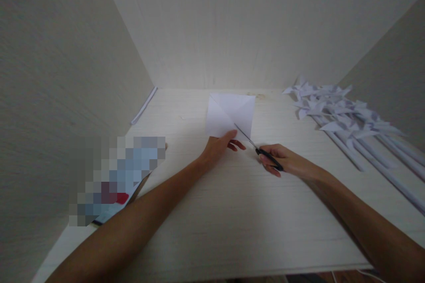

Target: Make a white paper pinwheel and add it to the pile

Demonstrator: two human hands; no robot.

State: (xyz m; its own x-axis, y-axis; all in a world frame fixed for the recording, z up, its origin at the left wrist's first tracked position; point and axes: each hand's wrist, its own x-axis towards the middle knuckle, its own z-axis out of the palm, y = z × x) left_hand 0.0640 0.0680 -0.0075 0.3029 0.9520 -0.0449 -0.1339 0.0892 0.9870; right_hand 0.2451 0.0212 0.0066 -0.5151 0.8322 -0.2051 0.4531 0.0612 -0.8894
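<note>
Fingers of the left hand pinch the paper square; right hand apparently closed around scissors.

One paper square, one scissors, many pinwheels.

1. Dim overall, soft warm-grey cast, no hard highlights.
2. Brightest zone: back wall just above the desk; light seems to fall from above and in front.
3. Side walls darker, falloff toward the corners.
4. Soft shadows under both forearms.
5. Wide-angle stretch at the edges; walls splay outward.
6. Pixelated block on the left masks detail.
7. Slight softness, low contrast on the white paper.
</note>
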